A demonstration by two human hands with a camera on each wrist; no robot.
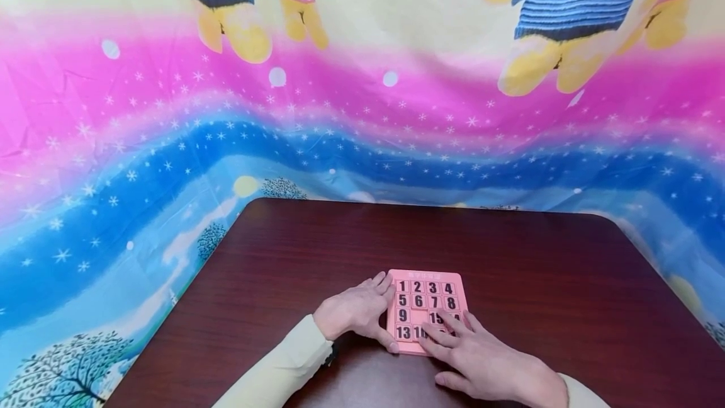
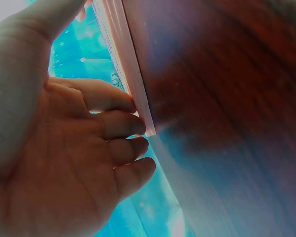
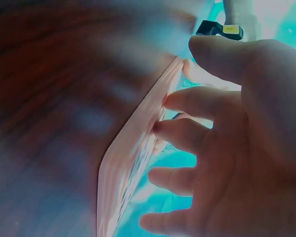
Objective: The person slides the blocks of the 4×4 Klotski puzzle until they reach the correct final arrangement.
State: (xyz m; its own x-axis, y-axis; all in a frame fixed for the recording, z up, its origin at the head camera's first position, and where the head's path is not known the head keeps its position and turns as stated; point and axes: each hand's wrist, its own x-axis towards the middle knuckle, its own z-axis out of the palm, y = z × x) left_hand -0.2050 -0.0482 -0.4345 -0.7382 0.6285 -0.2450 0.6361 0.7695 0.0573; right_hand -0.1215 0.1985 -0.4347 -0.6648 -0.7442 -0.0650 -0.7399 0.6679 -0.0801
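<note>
A pink number slide puzzle (image 1: 399,350) lies flat on the table, its tiles marked with black digits. The third row has a gap to the right of the 9. Along the puzzle's left edge rests my left hand (image 1: 359,310), fingertips at the upper part and thumb by the lower left corner. In the left wrist view its fingers (image 2: 121,123) touch the side of the frame. My right hand (image 1: 481,354) spreads over the lower right tiles and hides some of them. Two of its fingertips (image 3: 175,101) touch the puzzle's face in the right wrist view; its thumb is off the puzzle.
The dark brown wooden table (image 1: 272,269) has rounded far corners. Behind it hangs a colourful cloth backdrop (image 1: 351,112) with bears, snowflakes and trees, reaching down past the table's far and side edges.
</note>
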